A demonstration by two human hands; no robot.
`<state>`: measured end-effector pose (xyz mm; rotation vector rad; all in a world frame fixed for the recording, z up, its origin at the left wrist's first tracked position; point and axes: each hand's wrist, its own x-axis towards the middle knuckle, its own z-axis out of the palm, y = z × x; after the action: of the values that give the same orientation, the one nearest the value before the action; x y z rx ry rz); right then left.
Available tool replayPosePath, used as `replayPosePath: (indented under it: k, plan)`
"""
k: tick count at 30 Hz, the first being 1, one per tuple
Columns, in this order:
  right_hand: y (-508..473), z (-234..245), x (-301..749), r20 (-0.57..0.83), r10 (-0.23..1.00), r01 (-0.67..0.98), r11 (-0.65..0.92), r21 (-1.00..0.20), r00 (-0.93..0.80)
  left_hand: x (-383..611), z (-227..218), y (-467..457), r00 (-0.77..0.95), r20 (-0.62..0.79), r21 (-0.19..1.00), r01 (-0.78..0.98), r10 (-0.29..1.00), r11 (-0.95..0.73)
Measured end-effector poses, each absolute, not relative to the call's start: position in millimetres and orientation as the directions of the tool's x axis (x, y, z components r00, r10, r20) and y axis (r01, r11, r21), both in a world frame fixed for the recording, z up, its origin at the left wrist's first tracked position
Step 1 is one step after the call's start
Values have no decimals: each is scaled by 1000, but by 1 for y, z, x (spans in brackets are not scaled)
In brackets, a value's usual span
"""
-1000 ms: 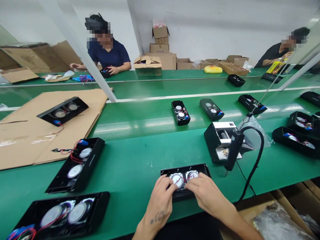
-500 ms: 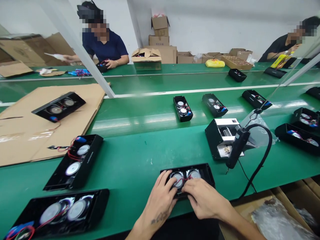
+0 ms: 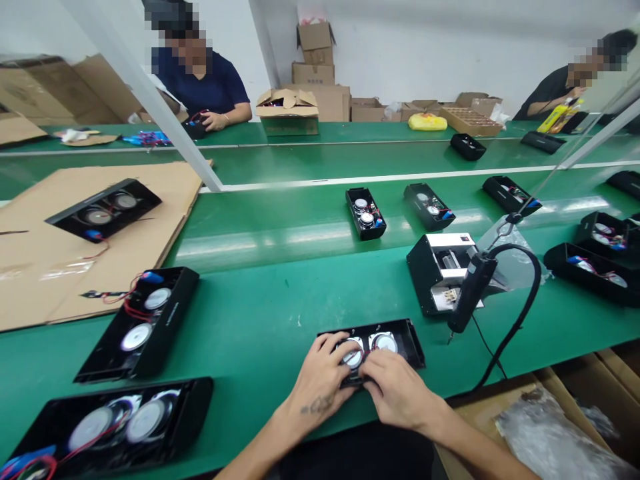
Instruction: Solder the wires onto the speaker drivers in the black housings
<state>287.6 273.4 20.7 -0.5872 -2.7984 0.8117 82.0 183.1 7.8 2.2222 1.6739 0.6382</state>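
Grip: left hand (image 3: 321, 373), right hand (image 3: 397, 388) curled palms-down over black casing (image 3: 411, 341); closure unclear

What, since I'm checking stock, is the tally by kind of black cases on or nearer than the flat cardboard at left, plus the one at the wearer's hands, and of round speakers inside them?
Black cases: 4
Round speakers: 8
Total: 12

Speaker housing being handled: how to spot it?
On the green bench, find the hanging black tool. Just left of it, near the front edge, lies the black speaker housing. Unlike its neighbours, it has the left hand and right hand over it.
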Motion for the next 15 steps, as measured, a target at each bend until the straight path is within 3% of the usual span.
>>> replayPosePath:
  k: [3, 6, 11, 15]
  plan:
    - [291, 45, 273, -115, 402, 396, 739, -544, -908, 68, 23, 205, 229, 19, 630, 754, 973, -189]
    - [314, 70, 255, -222, 365, 427, 771, -472, -904, 50, 35, 232, 242, -85, 692, 712, 967, -117]
    - [347, 87, 238, -323, 341, 462, 754, -467, -883, 33, 44, 261, 276, -197, 746, 665, 941, -40]
    - [352, 86, 233, -323, 330, 451, 768, -455, -887, 32, 48, 266, 286, -244, 779, 628, 927, 11]
